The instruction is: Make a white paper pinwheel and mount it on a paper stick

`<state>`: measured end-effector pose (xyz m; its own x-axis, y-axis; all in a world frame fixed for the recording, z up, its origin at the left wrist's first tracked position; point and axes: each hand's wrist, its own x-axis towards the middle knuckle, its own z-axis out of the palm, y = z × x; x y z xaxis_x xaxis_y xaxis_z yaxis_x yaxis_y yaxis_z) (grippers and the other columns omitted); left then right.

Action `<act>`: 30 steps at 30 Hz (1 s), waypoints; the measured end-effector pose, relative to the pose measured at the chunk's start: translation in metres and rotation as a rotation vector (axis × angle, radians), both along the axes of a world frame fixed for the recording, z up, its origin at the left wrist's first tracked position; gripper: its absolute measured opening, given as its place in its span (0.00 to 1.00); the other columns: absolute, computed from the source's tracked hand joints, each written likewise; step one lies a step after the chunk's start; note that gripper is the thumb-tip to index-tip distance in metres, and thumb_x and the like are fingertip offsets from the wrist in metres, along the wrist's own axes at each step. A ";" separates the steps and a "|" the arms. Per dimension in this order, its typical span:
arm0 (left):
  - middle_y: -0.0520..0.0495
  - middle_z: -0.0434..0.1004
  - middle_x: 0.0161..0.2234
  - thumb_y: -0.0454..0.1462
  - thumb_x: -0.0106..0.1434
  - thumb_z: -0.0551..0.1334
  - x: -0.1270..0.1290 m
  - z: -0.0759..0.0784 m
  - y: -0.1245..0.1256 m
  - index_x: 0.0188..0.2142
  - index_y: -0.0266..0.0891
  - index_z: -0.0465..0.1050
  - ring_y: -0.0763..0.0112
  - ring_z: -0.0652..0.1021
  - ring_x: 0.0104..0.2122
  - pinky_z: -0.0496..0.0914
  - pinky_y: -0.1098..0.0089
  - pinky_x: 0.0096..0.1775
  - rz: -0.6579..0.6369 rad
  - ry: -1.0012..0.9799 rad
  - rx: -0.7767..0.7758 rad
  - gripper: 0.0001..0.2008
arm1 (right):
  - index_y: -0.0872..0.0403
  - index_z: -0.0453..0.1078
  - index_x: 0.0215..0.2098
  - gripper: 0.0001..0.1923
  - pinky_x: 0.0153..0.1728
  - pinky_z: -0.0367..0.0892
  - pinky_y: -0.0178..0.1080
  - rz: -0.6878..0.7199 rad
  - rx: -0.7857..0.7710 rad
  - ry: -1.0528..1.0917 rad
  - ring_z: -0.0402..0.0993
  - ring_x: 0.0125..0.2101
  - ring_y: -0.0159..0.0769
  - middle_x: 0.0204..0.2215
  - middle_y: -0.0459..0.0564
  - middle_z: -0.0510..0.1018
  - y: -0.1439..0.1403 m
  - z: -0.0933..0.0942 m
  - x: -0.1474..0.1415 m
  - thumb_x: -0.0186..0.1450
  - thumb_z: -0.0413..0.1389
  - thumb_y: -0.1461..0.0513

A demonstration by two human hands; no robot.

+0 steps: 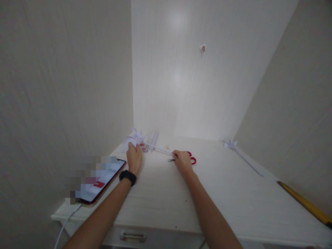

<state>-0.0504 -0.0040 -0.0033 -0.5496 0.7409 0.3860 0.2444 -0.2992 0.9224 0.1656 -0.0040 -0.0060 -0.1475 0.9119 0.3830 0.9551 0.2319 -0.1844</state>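
A white paper pinwheel on a thin white paper stick spans the gap between my two hands. My left hand, with a black band on the wrist, pinches the pinwheel's head by a blade. Closed on the far end of the stick is my right hand. Red-handled scissors lie on the table under and beside my right hand, which partly covers them. Behind my left hand are several thin white paper sticks lying side by side.
Another paper pinwheel with its stick lies at the right back of the white table. A phone with a cable rests at left. A yellow-edged tool lies along the right wall. Small pale bits lie near the back.
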 end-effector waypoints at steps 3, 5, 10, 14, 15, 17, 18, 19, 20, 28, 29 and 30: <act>0.46 0.77 0.30 0.34 0.62 0.53 0.002 0.003 -0.004 0.32 0.41 0.60 0.66 0.75 0.26 0.67 0.68 0.33 0.031 0.100 0.005 0.01 | 0.51 0.75 0.41 0.11 0.39 0.58 0.33 0.011 0.002 -0.012 0.75 0.39 0.35 0.36 0.50 0.81 -0.001 0.000 -0.001 0.66 0.50 0.63; 0.45 0.77 0.30 0.34 0.63 0.51 0.003 0.003 -0.005 0.32 0.42 0.57 0.66 0.75 0.26 0.65 0.68 0.32 0.040 0.168 0.023 0.03 | 0.51 0.75 0.41 0.11 0.39 0.58 0.33 0.020 0.004 -0.019 0.75 0.39 0.36 0.36 0.50 0.81 -0.002 -0.001 -0.001 0.66 0.50 0.63; 0.46 0.74 0.27 0.33 0.64 0.49 0.002 0.003 -0.006 0.29 0.43 0.54 0.65 0.74 0.26 0.63 0.68 0.31 0.096 0.218 0.030 0.06 | 0.51 0.75 0.41 0.11 0.41 0.57 0.34 0.048 0.003 -0.037 0.75 0.38 0.37 0.36 0.50 0.81 -0.002 -0.001 -0.002 0.66 0.51 0.62; 0.50 0.71 0.24 0.31 0.61 0.51 0.002 0.004 -0.006 0.27 0.43 0.54 0.68 0.72 0.25 0.62 0.70 0.32 0.133 0.148 0.037 0.08 | 0.51 0.75 0.41 0.12 0.41 0.57 0.34 0.062 -0.001 -0.046 0.75 0.38 0.37 0.35 0.51 0.81 -0.002 0.000 -0.003 0.66 0.50 0.62; 0.50 0.70 0.23 0.31 0.61 0.51 0.002 0.004 -0.006 0.27 0.43 0.55 0.68 0.72 0.24 0.62 0.70 0.32 0.125 0.125 0.044 0.08 | 0.51 0.75 0.41 0.12 0.40 0.57 0.34 0.065 -0.002 -0.047 0.75 0.38 0.36 0.35 0.50 0.81 -0.002 0.000 -0.003 0.66 0.50 0.62; 0.51 0.71 0.23 0.30 0.61 0.52 0.003 0.005 -0.007 0.27 0.42 0.56 0.69 0.72 0.24 0.62 0.71 0.33 0.103 0.100 0.055 0.08 | 0.51 0.75 0.41 0.12 0.40 0.57 0.34 0.070 -0.003 -0.049 0.75 0.37 0.36 0.35 0.50 0.81 -0.002 0.000 -0.003 0.66 0.50 0.62; 0.51 0.71 0.23 0.30 0.60 0.52 0.003 0.006 -0.007 0.27 0.42 0.57 0.69 0.73 0.25 0.63 0.71 0.33 0.095 0.100 0.056 0.08 | 0.51 0.75 0.41 0.12 0.40 0.57 0.34 0.070 -0.003 -0.049 0.75 0.38 0.36 0.35 0.50 0.81 -0.002 0.000 -0.003 0.66 0.50 0.62; 0.51 0.72 0.23 0.29 0.60 0.52 0.003 0.006 -0.007 0.28 0.42 0.58 0.69 0.73 0.25 0.63 0.70 0.34 0.092 0.100 0.052 0.07 | 0.51 0.75 0.41 0.12 0.40 0.57 0.33 0.069 -0.003 -0.050 0.75 0.38 0.36 0.35 0.50 0.81 -0.002 0.000 -0.002 0.66 0.50 0.62; 0.51 0.72 0.24 0.29 0.61 0.52 0.003 0.006 -0.008 0.28 0.42 0.58 0.68 0.74 0.26 0.64 0.70 0.34 0.088 0.098 0.045 0.07 | 0.51 0.75 0.41 0.12 0.40 0.57 0.33 0.068 -0.003 -0.050 0.75 0.38 0.36 0.35 0.50 0.81 -0.002 0.000 -0.002 0.66 0.50 0.62; 0.48 0.76 0.28 0.32 0.62 0.53 0.003 0.006 -0.007 0.32 0.41 0.60 0.67 0.75 0.26 0.67 0.69 0.33 0.042 0.073 0.007 0.03 | 0.51 0.75 0.41 0.12 0.40 0.57 0.34 0.051 0.002 -0.051 0.75 0.37 0.36 0.34 0.51 0.81 -0.002 0.000 -0.001 0.66 0.50 0.63; 0.47 0.76 0.28 0.32 0.62 0.53 0.003 0.006 -0.006 0.33 0.41 0.60 0.67 0.76 0.26 0.67 0.69 0.33 0.044 0.075 0.001 0.02 | 0.51 0.75 0.41 0.11 0.40 0.57 0.34 0.052 0.004 -0.052 0.75 0.37 0.36 0.34 0.51 0.81 -0.002 0.000 0.000 0.66 0.50 0.62; 0.47 0.76 0.28 0.32 0.62 0.53 0.003 0.005 -0.006 0.33 0.41 0.60 0.67 0.76 0.26 0.67 0.69 0.33 0.043 0.080 -0.002 0.02 | 0.51 0.75 0.41 0.11 0.40 0.57 0.34 0.052 0.005 -0.052 0.75 0.37 0.36 0.34 0.50 0.81 -0.002 -0.001 0.000 0.66 0.50 0.62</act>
<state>-0.0473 -0.0096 0.0022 -0.5482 0.7184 0.4283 0.3298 -0.2849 0.9000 0.1654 -0.0055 -0.0067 -0.2148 0.9005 0.3781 0.9499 0.2827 -0.1334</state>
